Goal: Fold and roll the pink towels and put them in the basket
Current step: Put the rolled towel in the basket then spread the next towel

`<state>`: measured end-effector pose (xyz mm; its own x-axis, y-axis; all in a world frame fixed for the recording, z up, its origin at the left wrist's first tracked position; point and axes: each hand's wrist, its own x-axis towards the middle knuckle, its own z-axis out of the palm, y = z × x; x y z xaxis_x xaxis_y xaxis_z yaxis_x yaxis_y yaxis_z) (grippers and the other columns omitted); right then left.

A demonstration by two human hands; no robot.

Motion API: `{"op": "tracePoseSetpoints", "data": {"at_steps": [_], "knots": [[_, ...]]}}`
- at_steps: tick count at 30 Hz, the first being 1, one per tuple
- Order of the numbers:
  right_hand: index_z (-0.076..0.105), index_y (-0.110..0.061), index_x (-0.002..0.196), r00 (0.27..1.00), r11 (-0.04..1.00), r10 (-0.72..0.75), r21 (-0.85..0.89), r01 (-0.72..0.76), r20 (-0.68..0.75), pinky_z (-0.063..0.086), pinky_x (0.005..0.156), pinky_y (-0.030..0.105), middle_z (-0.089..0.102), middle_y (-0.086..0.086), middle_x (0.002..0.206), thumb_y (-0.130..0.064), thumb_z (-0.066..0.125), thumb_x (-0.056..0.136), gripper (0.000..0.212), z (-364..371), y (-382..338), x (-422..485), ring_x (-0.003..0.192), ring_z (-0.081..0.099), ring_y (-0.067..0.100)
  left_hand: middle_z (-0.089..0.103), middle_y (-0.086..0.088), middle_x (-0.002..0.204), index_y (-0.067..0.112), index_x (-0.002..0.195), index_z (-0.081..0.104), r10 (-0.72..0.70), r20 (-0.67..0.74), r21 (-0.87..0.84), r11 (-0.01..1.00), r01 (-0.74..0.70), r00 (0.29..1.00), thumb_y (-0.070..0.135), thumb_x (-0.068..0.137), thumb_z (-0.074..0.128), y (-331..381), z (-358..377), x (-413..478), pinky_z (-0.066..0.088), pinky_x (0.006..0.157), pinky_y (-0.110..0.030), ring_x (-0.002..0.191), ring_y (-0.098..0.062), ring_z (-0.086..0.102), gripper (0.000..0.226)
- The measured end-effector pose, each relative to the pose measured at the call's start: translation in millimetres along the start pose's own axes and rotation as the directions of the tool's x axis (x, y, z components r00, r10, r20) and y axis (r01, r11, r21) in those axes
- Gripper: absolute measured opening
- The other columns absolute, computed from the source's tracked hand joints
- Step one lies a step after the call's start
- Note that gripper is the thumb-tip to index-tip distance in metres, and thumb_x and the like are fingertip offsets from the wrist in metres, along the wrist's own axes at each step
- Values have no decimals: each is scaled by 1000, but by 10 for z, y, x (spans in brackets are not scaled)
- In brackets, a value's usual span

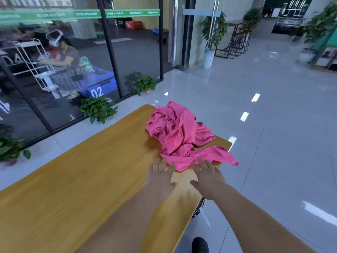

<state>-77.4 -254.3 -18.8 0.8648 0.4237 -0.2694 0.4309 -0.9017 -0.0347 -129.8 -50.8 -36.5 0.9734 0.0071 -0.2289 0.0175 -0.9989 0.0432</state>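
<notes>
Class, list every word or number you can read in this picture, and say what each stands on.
"02": on the blue box, in white.
"03": on the red box.
"04": on a dark surface at the left edge; blurred, so only likely.
"MAXIMUM": repeated along the green band; the characters beside it are too blurred to read.
Nothing is written on the towels or table.

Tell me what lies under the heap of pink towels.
The heap of pink towels rests on the yellow wooden table, near its far right corner. One towel's corner with a loop hangs past the edge. Whether anything is buried beneath the folds cannot be seen.
</notes>
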Motion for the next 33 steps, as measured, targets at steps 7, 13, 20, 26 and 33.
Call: {"op": "tracePoseSetpoints", "data": {"at_steps": [7, 13, 20, 26, 33], "knots": [[10, -32, 166, 994, 993, -113, 25, 113, -10, 24, 125, 57, 2, 7, 175, -51, 53, 104, 78, -166, 436, 1046, 159, 5, 38, -17, -13, 173, 29, 167, -3, -95, 0, -40, 995, 95, 996, 48, 107, 46, 41, -172, 818, 3, 129, -55, 159, -38, -11, 80], [12, -31, 164, 984, 984, -168, 55, 171, -50, 30, 121, 61, 4, 11, 173, -51, 58, 100, 82, -432, 767, 1872, 158, 12, 40, -11, -12, 174, 33, 166, -5, -158, -34, -7, 987, 158, 987, 49, 107, 43, 85, -432, 1434, 1, 130, -53, 160, -36, -8, 78], [-3, -30, 166, 982, 976, -183, 113, 187, -45, 35, 119, 62, -6, 14, 174, -48, 66, 97, 99, -574, 1017, 2586, 157, 14, 46, 3, -11, 174, 18, 167, 1, -274, -64, -33, 962, 272, 960, 48, 107, 44, 106, -518, 1984, 7, 130, -53, 160, -36, -4, 79], [-4, -30, 166, 961, 955, -270, 113, 275, -60, 37, 118, 61, -3, 16, 173, -52, 77, 87, 115, -632, 1025, 2954, 155, 17, 48, -12, -6, 174, 21, 164, -16, -337, -94, -62, 941, 332, 937, 50, 104, 51, 0, -629, 2316, 11, 130, -53, 160, -36, -1, 95], [40, -28, 157, 925, 922, -353, 114, 369, -141, 51, 104, 46, 38, 6, 160, -17, 77, 88, 79, -587, 1040, 3366, 128, 52, 39, -29, -12, 169, 28, 165, -16, -388, -115, 15, 920, 392, 915, 53, 98, 62, -127, -723, 2666, 9, 129, -57, 159, -42, -8, 105]]}}
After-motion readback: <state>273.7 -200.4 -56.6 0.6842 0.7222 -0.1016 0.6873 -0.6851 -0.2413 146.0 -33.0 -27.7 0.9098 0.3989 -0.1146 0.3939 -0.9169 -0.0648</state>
